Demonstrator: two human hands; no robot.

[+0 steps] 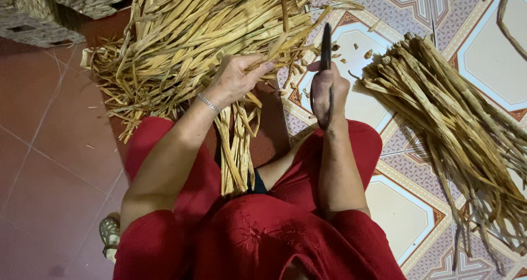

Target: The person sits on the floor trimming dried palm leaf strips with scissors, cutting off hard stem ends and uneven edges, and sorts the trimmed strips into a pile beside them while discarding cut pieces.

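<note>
Dried, straw-coloured plant strips lie in a big loose heap [186, 33] on the floor ahead of the seated person in red. The left hand [236, 79] is clenched around a gathered bunch of these strips [237, 143], whose tails hang down between the knees. The right hand [325, 96] grips a pair of dark metal scissors [326, 46] upright, blades pointing away and apparently closed, just beside the bunch's upper ends. To do the trimming well, I judge the ends should be held level and tight near the cut, with the fingers of the left hand kept clear of the blades. A tidier bundle of flat tan strips [444, 115] lies to the right on the patterned tile floor [395, 203], with small offcuts [366, 54] near its top.
</note>
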